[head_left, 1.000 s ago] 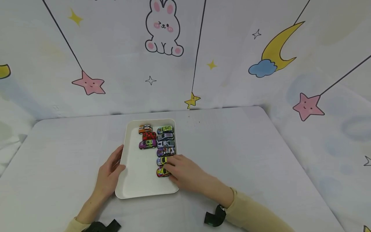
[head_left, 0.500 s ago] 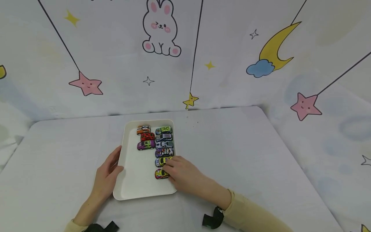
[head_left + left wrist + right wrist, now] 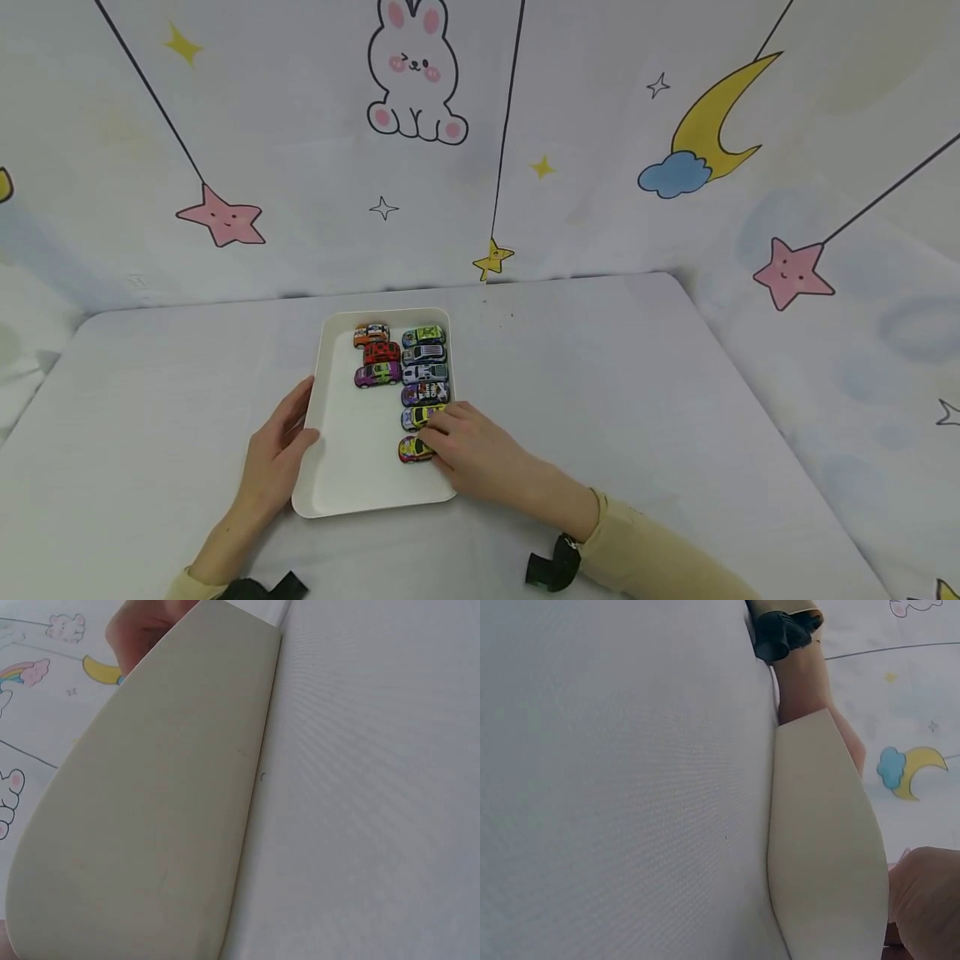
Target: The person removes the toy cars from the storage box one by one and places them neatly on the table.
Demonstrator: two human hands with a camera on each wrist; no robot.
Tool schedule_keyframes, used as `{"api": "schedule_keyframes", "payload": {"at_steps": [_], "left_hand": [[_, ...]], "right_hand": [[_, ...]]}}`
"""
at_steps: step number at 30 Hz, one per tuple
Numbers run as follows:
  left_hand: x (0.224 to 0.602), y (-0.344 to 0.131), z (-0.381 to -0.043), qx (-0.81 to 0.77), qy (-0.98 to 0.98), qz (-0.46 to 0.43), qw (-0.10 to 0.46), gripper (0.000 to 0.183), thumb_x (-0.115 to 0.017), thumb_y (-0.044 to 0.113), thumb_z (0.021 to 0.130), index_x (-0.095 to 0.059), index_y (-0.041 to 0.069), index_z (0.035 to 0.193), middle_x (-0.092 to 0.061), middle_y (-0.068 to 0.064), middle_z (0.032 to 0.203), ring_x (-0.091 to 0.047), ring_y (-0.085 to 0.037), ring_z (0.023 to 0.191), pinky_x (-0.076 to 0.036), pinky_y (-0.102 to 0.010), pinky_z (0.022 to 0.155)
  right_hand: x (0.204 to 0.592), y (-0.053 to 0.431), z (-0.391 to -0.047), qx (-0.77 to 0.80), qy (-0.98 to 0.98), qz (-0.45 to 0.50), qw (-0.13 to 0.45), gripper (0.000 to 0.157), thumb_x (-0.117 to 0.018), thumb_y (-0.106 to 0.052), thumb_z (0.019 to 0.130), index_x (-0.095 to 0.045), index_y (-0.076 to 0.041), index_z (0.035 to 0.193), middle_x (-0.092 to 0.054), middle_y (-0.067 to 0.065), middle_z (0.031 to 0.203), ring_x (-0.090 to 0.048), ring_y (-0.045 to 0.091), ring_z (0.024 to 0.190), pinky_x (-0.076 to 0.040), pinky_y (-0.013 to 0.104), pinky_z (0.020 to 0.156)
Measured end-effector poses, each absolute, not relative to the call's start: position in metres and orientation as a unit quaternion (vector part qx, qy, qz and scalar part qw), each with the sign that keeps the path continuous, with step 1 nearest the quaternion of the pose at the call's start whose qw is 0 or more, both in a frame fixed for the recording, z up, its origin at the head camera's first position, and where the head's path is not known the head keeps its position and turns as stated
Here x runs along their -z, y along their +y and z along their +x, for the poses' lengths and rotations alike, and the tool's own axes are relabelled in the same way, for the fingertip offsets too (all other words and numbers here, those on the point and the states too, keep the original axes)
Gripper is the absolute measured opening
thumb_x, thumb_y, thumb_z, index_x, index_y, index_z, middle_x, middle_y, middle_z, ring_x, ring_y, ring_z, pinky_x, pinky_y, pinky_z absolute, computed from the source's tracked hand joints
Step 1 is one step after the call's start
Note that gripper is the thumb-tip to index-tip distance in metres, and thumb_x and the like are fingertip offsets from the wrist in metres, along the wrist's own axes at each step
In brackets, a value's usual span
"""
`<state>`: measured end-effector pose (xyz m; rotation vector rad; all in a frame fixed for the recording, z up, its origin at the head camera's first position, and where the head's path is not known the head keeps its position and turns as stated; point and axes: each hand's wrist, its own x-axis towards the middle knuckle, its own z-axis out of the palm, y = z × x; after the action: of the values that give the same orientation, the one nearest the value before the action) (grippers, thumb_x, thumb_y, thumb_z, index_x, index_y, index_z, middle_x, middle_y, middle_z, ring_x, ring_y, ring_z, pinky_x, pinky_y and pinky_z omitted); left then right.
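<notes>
A white tray [image 3: 352, 467] lies on the table with several small toy cars in it. My left hand [image 3: 273, 462] holds the tray's left side, thumb over the rim and fingers along the outside. Reaching over the right rim, my right hand [image 3: 480, 454] pinches a red-and-yellow toy car [image 3: 415, 449], the nearest in the right column. Its right end is hidden by the fingers. Just beyond it sits a yellow-and-blue car [image 3: 415, 418], partly covered by the same hand. Both wrist views mainly show outer tray walls [image 3: 150, 787], [image 3: 829, 840].
Farther up the right column are a purple car [image 3: 425, 394], silver cars [image 3: 425, 373] and a green car [image 3: 423, 336]. The left column has orange [image 3: 371, 335], red [image 3: 382, 352] and purple-green [image 3: 378, 374] cars. A white cloth [image 3: 600, 400] covers the table; a patterned backdrop [image 3: 585, 108] stands behind.
The red-and-yellow car has shifted slightly left and nearer, widening its gap to the yellow-and-blue car. My right fingers stay on it, and my left hand keeps its place at the tray.
</notes>
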<state>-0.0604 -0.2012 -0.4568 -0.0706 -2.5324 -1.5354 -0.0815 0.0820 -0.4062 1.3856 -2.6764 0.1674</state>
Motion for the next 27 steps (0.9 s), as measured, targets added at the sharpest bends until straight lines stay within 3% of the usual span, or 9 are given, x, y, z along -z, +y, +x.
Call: {"api": "schedule_keyframes", "payload": {"at_steps": [4, 7, 13, 19, 27], "left_hand": [[0.457, -0.202, -0.060, 0.514, -0.852, -0.025, 0.092, 0.065, -0.051, -0.005, 0.092, -0.041, 0.014, 0.153, -0.049, -0.021, 0.149, -0.052, -0.016, 0.133, -0.037, 0.000, 0.094], [0.456, -0.202, -0.060, 0.512, -0.854, -0.025, 0.092, 0.064, -0.051, -0.005, 0.093, -0.041, 0.014, 0.153, -0.049, -0.022, 0.149, -0.051, -0.009, 0.132, -0.037, 0.000, 0.094], [0.455, -0.201, -0.060, 0.510, -0.855, -0.024, 0.088, 0.065, -0.052, -0.005, 0.093, -0.040, 0.014, 0.154, -0.048, -0.022, 0.149, -0.050, -0.038, 0.133, -0.036, 0.000, 0.093], [0.455, -0.200, -0.060, 0.511, -0.854, -0.024, 0.090, 0.065, -0.051, -0.006, 0.092, -0.040, 0.013, 0.154, -0.048, -0.022, 0.149, -0.048, -0.043, 0.132, -0.036, 0.001, 0.093], [0.457, -0.201, -0.060, 0.511, -0.854, -0.024, 0.090, 0.065, -0.050, -0.006, 0.092, -0.039, 0.013, 0.154, -0.048, -0.023, 0.149, -0.049, -0.045, 0.130, -0.035, 0.001, 0.093]], "right_hand": [[0.406, 0.084, -0.083, -0.044, -0.880, 0.467, 0.067, 0.024, -0.066, -0.018, 0.095, -0.070, -0.012, 0.118, -0.068, -0.001, 0.111, -0.059, 0.016, 0.105, -0.045, 0.031, 0.103], [0.406, 0.085, -0.084, -0.042, -0.877, 0.474, 0.070, 0.027, -0.066, -0.021, 0.096, -0.068, -0.011, 0.121, -0.067, 0.000, 0.116, -0.060, 0.016, 0.108, -0.045, 0.031, 0.105], [0.403, 0.089, -0.087, -0.068, -0.871, 0.477, 0.093, 0.031, -0.066, -0.019, 0.096, -0.066, -0.009, 0.125, -0.064, 0.002, 0.119, -0.060, 0.017, 0.110, -0.048, 0.030, 0.102], [0.394, 0.095, -0.094, -0.099, -0.874, 0.462, 0.113, 0.032, -0.065, -0.012, 0.097, -0.063, -0.007, 0.128, -0.062, 0.004, 0.121, -0.058, 0.018, 0.111, -0.051, 0.025, 0.097], [0.385, 0.107, -0.106, -0.108, -0.887, 0.430, 0.130, 0.044, -0.069, 0.006, 0.086, -0.061, -0.003, 0.128, -0.061, 0.010, 0.124, -0.057, 0.023, 0.115, -0.051, 0.028, 0.100]]}}
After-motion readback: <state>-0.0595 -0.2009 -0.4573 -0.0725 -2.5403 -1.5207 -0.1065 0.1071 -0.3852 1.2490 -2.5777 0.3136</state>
